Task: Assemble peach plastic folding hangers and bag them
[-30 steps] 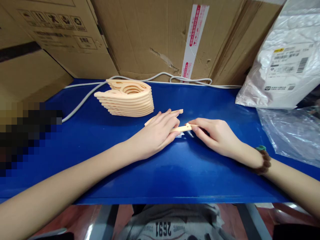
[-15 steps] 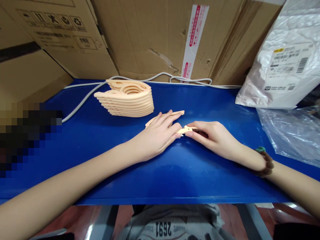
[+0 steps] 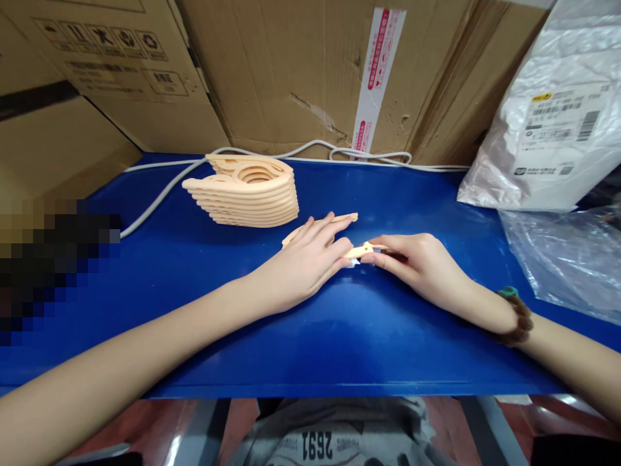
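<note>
A peach plastic clothes hanger [image 3: 358,252] lies on the blue table under my hands, its middle mostly hidden. My left hand [image 3: 313,259] rests over it with fingers spread. The left thumb and index finger grip the near arm, while the far arm shows beyond the fingers. At the tip of that near arm, my right hand [image 3: 420,265] pinches with thumb and fingertips; a thin peach strip runs back into the right palm. Beside the left thumb is a small white scrap [image 3: 352,263], too small to identify. A neat stack of similar peach hangers [image 3: 247,194] stands farther back, left.
Cardboard boxes [image 3: 301,71] wall the back and left of the blue table [image 3: 310,349]. A white cable [image 3: 165,194] runs along the back edge. At right are a white labelled parcel bag [image 3: 538,129] and clear plastic film [image 3: 567,259]. The far left is pixelated.
My right fingertips have shifted slightly and opened a little around the hanger's end, showing more of it. More of the white scrap shows. The left hand and stack stay put.
</note>
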Motion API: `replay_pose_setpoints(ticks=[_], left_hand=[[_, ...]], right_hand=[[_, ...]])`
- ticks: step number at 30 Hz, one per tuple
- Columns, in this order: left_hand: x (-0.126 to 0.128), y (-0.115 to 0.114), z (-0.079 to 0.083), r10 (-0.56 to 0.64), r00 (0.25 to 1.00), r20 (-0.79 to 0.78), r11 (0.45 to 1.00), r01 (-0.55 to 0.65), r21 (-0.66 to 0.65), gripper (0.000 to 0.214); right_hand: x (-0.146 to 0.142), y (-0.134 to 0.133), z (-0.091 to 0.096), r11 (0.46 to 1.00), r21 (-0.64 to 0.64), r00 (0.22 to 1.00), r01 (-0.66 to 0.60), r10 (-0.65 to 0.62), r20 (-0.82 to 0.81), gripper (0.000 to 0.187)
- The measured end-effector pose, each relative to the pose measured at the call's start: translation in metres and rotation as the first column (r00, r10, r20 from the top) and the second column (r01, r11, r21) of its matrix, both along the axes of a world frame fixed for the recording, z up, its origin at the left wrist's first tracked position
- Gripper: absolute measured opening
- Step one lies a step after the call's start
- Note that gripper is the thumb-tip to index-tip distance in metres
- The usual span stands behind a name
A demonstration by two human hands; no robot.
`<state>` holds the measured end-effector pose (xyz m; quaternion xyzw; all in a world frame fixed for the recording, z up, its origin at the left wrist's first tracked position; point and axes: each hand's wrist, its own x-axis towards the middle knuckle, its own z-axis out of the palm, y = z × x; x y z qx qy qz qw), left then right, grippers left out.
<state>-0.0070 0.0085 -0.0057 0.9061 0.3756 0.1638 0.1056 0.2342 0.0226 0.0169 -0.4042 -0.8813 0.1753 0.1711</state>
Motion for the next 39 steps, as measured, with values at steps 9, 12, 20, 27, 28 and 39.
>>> replay_pose_setpoints(ticks=[9, 12, 20, 27, 28, 39], left_hand=[[0.0005, 0.0000, 0.0005, -0.010, 1.000, -0.002, 1.000, 0.010, 0.002, 0.035], [0.0009, 0.0002, -0.0003, -0.009, 1.000, 0.004, 1.000, 0.009, 0.011, 0.035], [0.0019, 0.0001, -0.0032, -0.001, 1.000, -0.009, 0.999, 0.001, 0.033, 0.034], [0.0012, 0.0001, -0.0036, 0.002, 1.000, 0.005, 1.000, -0.002, 0.019, 0.034], [0.0010, 0.0002, -0.0038, 0.000, 1.000, 0.007, 1.000, 0.000, 0.019, 0.034], [0.0000, 0.0004, -0.0038, -0.006, 1.000, -0.011, 0.999, 0.006, 0.035, 0.035]], right_hand=[[0.0040, 0.0032, -0.0027, 0.991, 0.108, 0.997, -0.073, 0.073, 0.009, 0.035], [0.0041, 0.0031, -0.0028, 0.988, 0.129, 0.996, -0.083, 0.079, 0.040, 0.036], [0.0031, 0.0031, -0.0019, 0.997, 0.054, 0.997, -0.055, 0.052, 0.049, 0.037], [0.0025, 0.0029, -0.0012, 0.995, 0.086, 0.995, -0.043, 0.034, 0.096, 0.039], [0.0026, 0.0026, -0.0012, 0.994, 0.103, 0.994, -0.047, 0.036, 0.105, 0.040], [0.0038, -0.0019, 0.0007, 0.932, 0.347, 0.957, -0.105, -0.001, 0.291, 0.052]])
